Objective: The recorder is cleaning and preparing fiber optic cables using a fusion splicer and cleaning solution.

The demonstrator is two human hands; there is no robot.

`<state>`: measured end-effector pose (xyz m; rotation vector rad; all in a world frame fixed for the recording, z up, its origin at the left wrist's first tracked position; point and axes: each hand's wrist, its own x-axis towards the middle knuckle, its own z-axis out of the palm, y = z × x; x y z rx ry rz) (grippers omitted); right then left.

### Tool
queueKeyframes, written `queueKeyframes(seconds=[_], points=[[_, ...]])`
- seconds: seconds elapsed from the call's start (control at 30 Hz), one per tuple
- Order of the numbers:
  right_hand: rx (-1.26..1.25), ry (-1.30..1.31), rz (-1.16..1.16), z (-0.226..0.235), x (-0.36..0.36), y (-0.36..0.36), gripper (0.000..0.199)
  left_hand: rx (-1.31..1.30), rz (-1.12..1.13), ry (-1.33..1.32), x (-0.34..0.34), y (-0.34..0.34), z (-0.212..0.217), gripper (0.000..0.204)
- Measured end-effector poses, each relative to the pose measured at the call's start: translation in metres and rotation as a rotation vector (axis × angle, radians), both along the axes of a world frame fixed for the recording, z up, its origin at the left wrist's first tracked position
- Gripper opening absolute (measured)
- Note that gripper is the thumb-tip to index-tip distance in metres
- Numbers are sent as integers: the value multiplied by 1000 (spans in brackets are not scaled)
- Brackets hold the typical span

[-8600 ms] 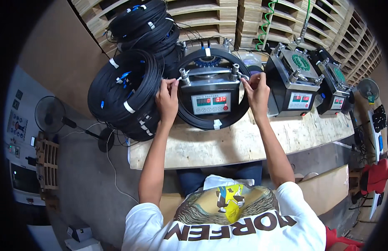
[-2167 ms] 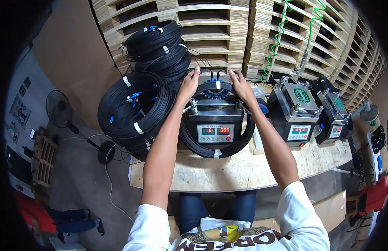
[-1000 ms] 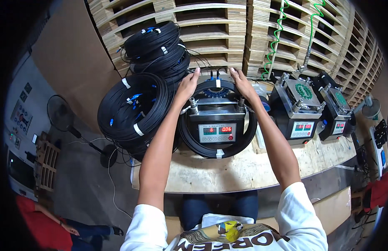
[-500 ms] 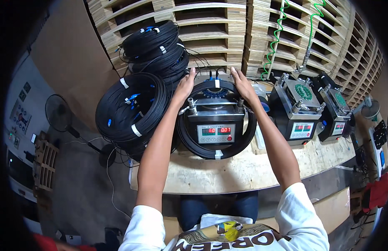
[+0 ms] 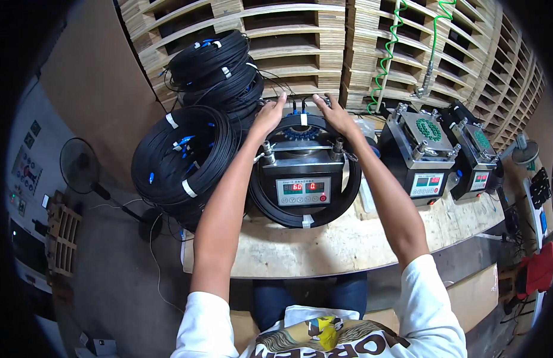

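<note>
A coil of black cable [image 5: 261,200] stands around the front of a dark bench machine [image 5: 270,173], bound with white tape at top and bottom. The machine has a metal top, a lit display panel and a ring of blue fittings [image 5: 301,132]. Two connectors [image 5: 299,107] rise behind the coil's top. Over the coil's upper left is my left hand [image 5: 269,116], thumb stretched inward and other fingers partly hidden. Across from it, by the upper right, my right hand [image 5: 338,116] has thumb and fingers apart. Neither hand visibly grips anything.
Several black cable coils are stacked at left, a large one [image 5: 146,149] in front. Two similar machines [image 5: 415,161] with green fittings stand right on the wooden table [image 5: 276,253]. Pallets [image 5: 288,36] rise behind; a green air hose [image 5: 388,53] hangs there. A fan [image 5: 79,161] stands left.
Both hands have moved inward toward the connectors behind the coil's top, my thumbs now closer together. The coil stays around the machine. The view has shifted slightly.
</note>
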<state>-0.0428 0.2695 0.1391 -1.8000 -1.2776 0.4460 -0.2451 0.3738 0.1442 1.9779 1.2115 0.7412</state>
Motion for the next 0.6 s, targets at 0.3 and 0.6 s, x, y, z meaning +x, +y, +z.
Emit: queueKeyframes(seconds=[0.3, 0.6], points=[[72, 37, -42, -11, 5, 5, 103, -69, 59, -32, -6, -8, 1, 101], [93, 48, -33, -19, 9, 13, 93, -35, -20, -44, -10, -3, -3, 93]])
